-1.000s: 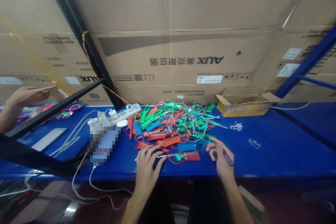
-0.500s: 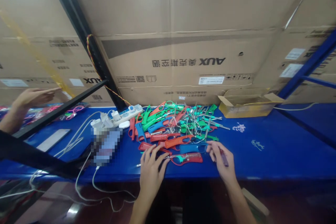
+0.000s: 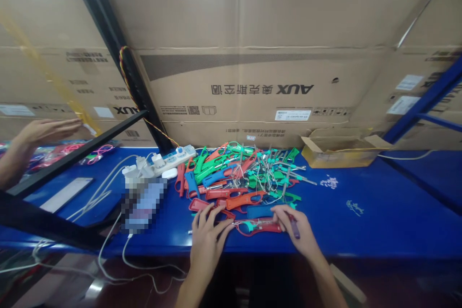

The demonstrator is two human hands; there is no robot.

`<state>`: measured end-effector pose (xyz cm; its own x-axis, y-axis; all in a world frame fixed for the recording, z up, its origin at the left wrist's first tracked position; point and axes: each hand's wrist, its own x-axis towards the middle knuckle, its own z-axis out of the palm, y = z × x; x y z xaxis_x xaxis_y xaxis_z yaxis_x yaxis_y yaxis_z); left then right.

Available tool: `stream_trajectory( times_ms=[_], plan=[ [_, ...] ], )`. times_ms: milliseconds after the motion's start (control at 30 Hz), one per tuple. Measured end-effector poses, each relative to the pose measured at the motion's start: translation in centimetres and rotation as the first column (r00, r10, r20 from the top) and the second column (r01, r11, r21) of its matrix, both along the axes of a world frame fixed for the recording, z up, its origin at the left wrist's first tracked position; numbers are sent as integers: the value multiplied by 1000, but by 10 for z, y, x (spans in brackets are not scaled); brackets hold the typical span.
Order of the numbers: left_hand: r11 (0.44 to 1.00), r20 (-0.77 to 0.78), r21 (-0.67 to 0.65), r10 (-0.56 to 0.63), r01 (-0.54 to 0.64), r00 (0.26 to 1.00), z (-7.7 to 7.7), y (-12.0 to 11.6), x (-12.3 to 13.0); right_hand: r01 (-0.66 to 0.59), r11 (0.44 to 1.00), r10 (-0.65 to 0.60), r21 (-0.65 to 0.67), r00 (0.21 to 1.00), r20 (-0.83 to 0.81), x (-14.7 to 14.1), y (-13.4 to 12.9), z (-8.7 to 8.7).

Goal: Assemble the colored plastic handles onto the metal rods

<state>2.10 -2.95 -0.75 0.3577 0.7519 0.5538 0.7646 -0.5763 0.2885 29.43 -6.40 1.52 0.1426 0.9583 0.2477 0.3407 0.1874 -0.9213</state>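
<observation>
A red lighter casing (image 3: 258, 227) with a teal part and a clear piece inside lies near the table's front edge. My left hand (image 3: 209, 236) pinches its left end between thumb and fingertips. My right hand (image 3: 296, 228) holds a dark purple tool (image 3: 295, 227) in its curled fingers, and its fingertips touch the casing's right end. Just behind is a blue casing (image 3: 259, 211), partly covered by my right fingers. A pile of red, green and blue casings (image 3: 216, 173) with metal rods and thin wires spreads behind both hands.
An open carton (image 3: 342, 156) stands at the back right, near small white pieces (image 3: 329, 182) and pale strands (image 3: 355, 207). At left are a power strip (image 3: 176, 155), a blurred phone (image 3: 144, 207), cables and a black frame bar. Another person's hand (image 3: 54, 130) is at far left.
My right hand has moved left from beside the blue casing to the red casing's right end, with the purple tool still in it. My left hand keeps its place at the left end.
</observation>
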Motion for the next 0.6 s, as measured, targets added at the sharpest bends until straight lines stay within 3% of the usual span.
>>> stream_trajectory(
  times_ms=[300,600],
  plan=[
    [998,-39,-58,-28,26,999,-2,7,-4,-159,987,154,18,975,160,2,9,-16],
    [962,-28,-272,-3,-4,1000,12,14,-1,-218,976,214,9,966,145,3,10,-23]
  ],
)
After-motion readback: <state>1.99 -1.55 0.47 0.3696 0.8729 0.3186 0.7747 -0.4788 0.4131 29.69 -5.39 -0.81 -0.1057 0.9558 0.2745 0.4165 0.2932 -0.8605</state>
